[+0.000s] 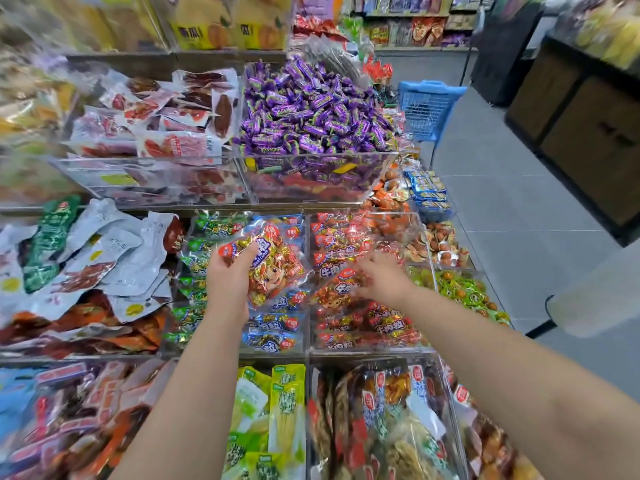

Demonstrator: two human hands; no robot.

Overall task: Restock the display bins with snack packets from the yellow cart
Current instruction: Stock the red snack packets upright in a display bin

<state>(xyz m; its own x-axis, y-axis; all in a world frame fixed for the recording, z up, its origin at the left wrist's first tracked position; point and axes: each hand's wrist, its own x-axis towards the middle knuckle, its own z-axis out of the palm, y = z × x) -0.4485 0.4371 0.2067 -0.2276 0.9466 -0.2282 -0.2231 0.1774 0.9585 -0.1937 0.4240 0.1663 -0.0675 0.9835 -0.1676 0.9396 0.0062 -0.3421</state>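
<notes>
Gripping a crinkly gold-foil packet point(273, 268) in the curled left hand point(228, 275), with the blurred right hand point(382, 277), fingers unreadable, at a glossy red packet point(337, 291) in a clear bin point(429, 271)

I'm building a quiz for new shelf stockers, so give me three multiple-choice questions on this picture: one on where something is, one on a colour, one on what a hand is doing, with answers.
1. Where is the blue basket?
A. In the aisle, far right.
B. On the top shelf.
C. Hung on an arm.

2. What colour are the candies heaped in the upper clear bin?
A. White.
B. Purple.
C. Orange.

3. What is the left hand doing?
A. Hanging empty.
B. Pressing a shelf.
C. Gripping a snack packet.

Answers: 1 A, it shows against the aisle's grey floor. 2 B, the wrappers are purple. 3 C, its fingers curl round the packet.
</notes>
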